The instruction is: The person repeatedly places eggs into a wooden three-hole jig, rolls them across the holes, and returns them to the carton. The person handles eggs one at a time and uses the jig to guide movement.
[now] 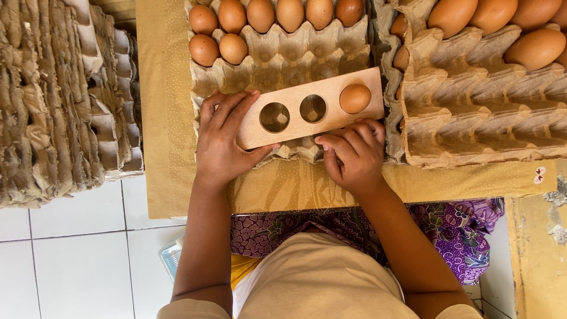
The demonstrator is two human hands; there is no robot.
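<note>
Two bare hands are holding a flat, pale wooden board with three round holes (310, 108) over a grey paper egg tray (283, 59). Left hand (224, 139) is gripping its end — right hand (353, 155) is curled under its edge. One brown egg (355, 98) is sitting in a hole; it probably cracks easily, so the stiff board likely needs level holding by both ends.

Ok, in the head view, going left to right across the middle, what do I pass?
Stack of empty egg trays → left hand → first empty hole of the wooden board → second empty hole → egg in the board → right-side egg tray.
</note>
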